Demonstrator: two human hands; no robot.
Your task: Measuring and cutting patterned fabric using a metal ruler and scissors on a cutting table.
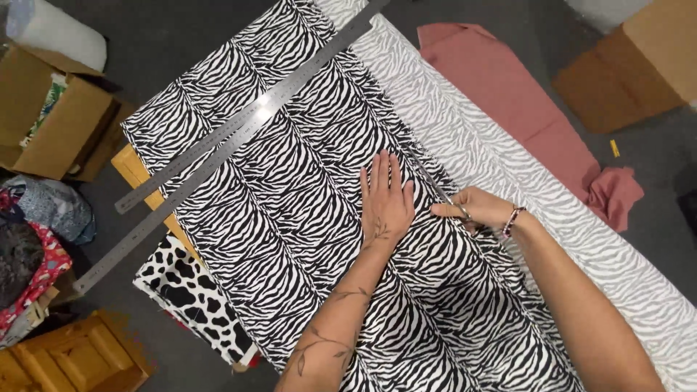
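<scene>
A: Okay, left hand (pixel 385 202)?
B: Flat, fingers spread, pressing the zebra-print fabric (pixel 305 218) on the surface, grasping nothing.
A: Right hand (pixel 475 209)?
B: Clenched on scissors (pixel 439 190), blades at the fabric's right edge, just beside the left hand. Two metal rulers (pixel 239 127) lie across the fabric upper left.

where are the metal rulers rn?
Head view, upper left: the two long metal rulers lie diagonally across the zebra-print fabric, left of the flat left hand.
</scene>
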